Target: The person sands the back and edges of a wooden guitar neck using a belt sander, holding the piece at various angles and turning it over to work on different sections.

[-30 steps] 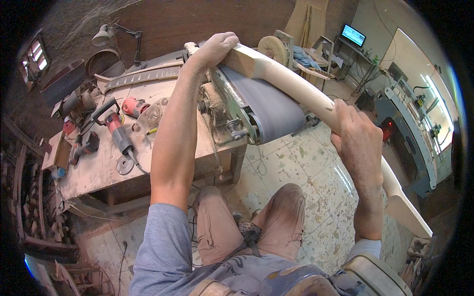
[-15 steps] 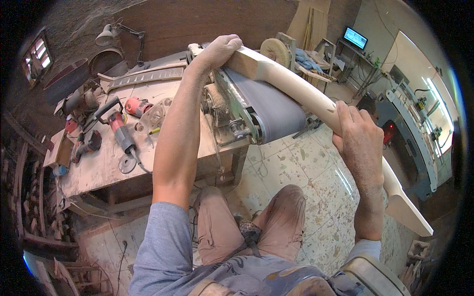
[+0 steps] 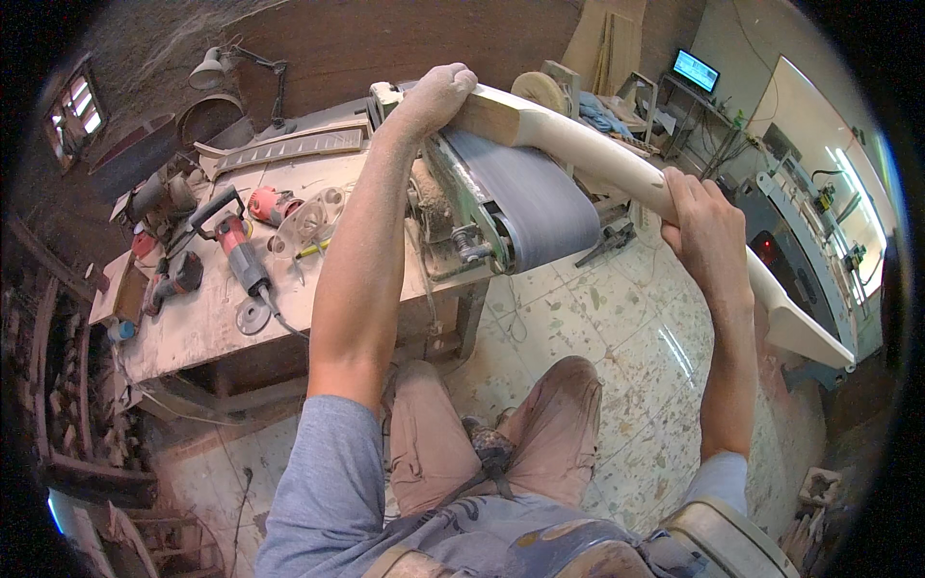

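Note:
A long, pale, curved piece of shaped wood (image 3: 602,164) with squared ends slants across the view from upper middle to right. My left hand (image 3: 440,93) is closed over its far squared end. Farther along, my right hand (image 3: 705,223) wraps around the rounded middle, and the other end sticks out past my right forearm. Just under the far part lies the grey abrasive belt of a belt sander (image 3: 525,197). The wood crosses above the belt's far side; whether they touch I cannot tell. Fine pale dust coats both hands.
On the workbench (image 3: 193,332) to the left lie a grey-red angle grinder (image 3: 241,255), a cordless drill (image 3: 173,281), a red power tool (image 3: 273,204) and a slotted wooden piece (image 3: 289,151). A lamp (image 3: 206,71) stands behind. A monitor (image 3: 696,70) and a large grey machine (image 3: 809,279) are at right.
The wood's near end has swung up and to the right, along with my right hand. My left hand has shifted slightly right, still gripping the far end.

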